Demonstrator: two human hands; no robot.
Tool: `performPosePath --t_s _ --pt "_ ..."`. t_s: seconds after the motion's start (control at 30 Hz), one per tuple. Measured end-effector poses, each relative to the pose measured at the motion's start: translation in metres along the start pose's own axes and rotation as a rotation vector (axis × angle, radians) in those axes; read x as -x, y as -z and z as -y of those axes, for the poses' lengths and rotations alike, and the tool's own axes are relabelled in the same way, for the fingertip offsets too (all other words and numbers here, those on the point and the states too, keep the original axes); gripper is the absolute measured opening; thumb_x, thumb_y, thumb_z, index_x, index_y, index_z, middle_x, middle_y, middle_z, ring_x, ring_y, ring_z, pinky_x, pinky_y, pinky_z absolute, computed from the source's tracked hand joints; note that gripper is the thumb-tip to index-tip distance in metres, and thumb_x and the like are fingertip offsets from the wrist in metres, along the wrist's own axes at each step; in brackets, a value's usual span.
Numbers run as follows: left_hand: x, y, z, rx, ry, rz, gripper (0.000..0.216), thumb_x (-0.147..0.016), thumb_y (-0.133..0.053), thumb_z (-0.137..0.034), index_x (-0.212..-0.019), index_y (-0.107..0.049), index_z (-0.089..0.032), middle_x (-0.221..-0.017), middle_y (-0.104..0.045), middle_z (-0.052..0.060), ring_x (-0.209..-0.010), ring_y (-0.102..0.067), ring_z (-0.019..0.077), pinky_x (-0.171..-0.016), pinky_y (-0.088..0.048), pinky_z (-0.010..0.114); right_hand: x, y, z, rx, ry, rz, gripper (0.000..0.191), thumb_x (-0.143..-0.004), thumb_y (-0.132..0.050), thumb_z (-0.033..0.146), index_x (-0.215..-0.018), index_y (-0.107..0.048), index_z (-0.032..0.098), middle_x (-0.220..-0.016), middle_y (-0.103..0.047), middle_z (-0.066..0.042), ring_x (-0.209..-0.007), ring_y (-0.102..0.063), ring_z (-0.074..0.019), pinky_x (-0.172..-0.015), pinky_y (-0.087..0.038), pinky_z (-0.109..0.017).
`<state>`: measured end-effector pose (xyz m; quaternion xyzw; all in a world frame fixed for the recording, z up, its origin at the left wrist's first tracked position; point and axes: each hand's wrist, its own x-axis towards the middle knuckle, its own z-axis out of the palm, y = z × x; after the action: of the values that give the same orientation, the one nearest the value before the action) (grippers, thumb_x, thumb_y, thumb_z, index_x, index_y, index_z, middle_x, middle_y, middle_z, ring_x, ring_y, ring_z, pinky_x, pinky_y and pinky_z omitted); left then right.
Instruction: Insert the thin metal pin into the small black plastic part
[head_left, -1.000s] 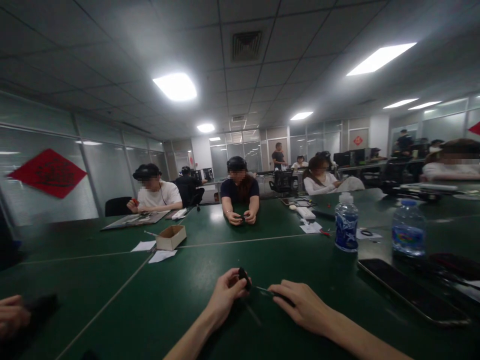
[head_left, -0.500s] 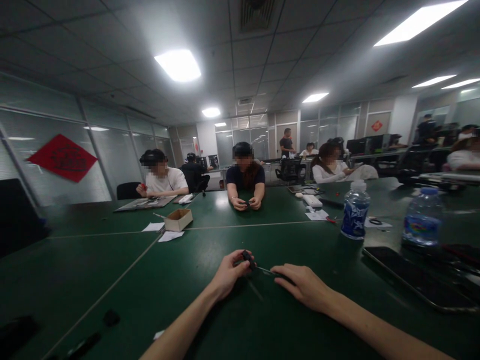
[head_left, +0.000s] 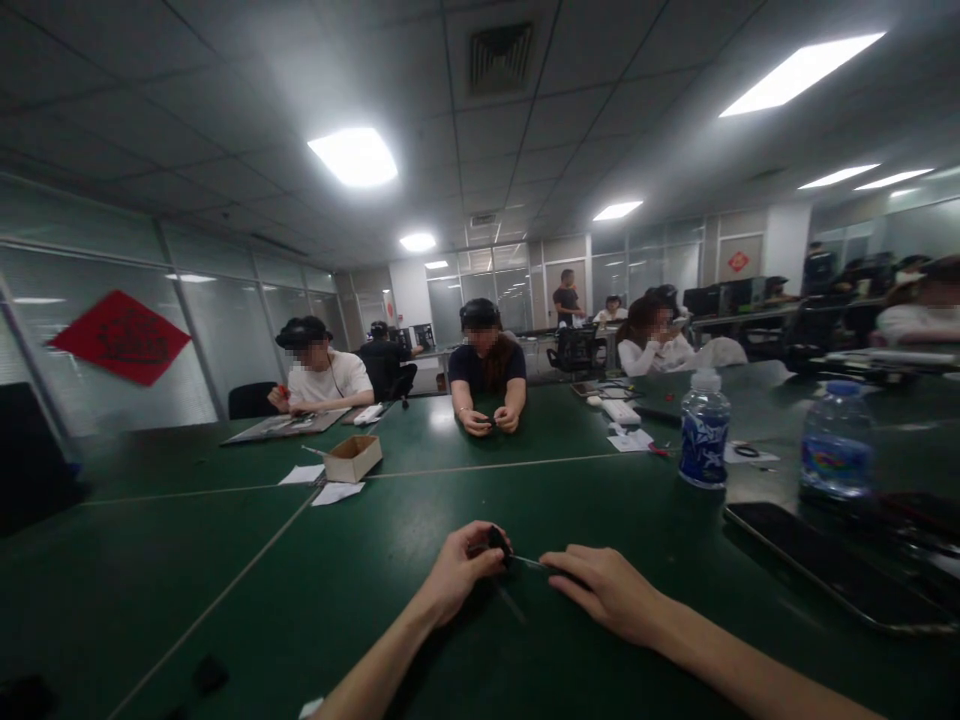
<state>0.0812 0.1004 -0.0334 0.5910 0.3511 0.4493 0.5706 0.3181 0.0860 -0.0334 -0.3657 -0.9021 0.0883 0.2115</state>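
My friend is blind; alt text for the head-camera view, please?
The left hand holds a small black part and the right hand a thin tool pointed at it, above a green table. A phone and two bottles are at right; a person sits opposite.

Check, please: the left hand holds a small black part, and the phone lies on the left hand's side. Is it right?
Not quite: the head view shows the phone on the side of the right hand. The left hand does hold the black part.

Bright ceiling panels shine above glass partitions and a green table.
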Motion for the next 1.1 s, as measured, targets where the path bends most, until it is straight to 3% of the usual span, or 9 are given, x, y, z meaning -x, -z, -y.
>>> performPosePath --t_s 0.13,0.37,0.63,1.1 --pt "0.001 -0.002 -0.001 -0.041 0.006 0.001 0.031 -0.068 -0.072 -0.031 -0.091 -0.061 -0.015 -0.094 -0.061 0.007 -0.09 -0.057 0.0202 -0.079 -0.045 0.031 0.0 0.001 0.002 0.021 -0.001 -0.002 0.033 -0.094 -0.036 0.033 -0.117 -0.058 0.023 -0.091 -0.062 -0.006 -0.08 -0.059 -0.0168 -0.07 -0.043 -0.026" --pt "0.0 0.001 0.003 -0.191 -0.005 0.106 0.023 -0.071 -0.066 -0.025 -0.092 -0.062 -0.015 -0.096 -0.061 0.006 -0.089 -0.057 0.0202 -0.079 -0.046 0.031 0.001 0.007 0.01 0.044 0.027 0.023 0.033 -0.094 -0.035 0.032 -0.115 -0.058 0.023 -0.091 -0.063 -0.006 -0.075 -0.059 -0.0158 -0.064 -0.042 -0.025" --pt "0.0 0.0 0.002 -0.076 0.006 0.019 0.033 -0.068 -0.073 -0.033 -0.092 -0.06 -0.014 -0.093 -0.061 0.008 -0.089 -0.057 0.0204 -0.079 -0.046 0.031 0.0 0.005 0.01 0.101 -0.013 0.01 0.032 -0.093 -0.035 0.03 -0.113 -0.06 0.023 -0.088 -0.063 -0.006 -0.074 -0.059 -0.0153 -0.064 -0.042 -0.024" --pt "0.0 -0.003 -0.001 -0.078 -0.014 0.009 0.031 -0.067 -0.073 -0.031 -0.089 -0.061 -0.014 -0.091 -0.062 0.007 -0.087 -0.057 0.0202 -0.078 -0.045 0.031 0.0 0.003 0.008 0.154 0.028 0.009 0.034 -0.093 -0.034 0.03 -0.114 -0.06 0.023 -0.088 -0.063 -0.007 -0.07 -0.059 -0.0151 -0.061 -0.04 -0.024"
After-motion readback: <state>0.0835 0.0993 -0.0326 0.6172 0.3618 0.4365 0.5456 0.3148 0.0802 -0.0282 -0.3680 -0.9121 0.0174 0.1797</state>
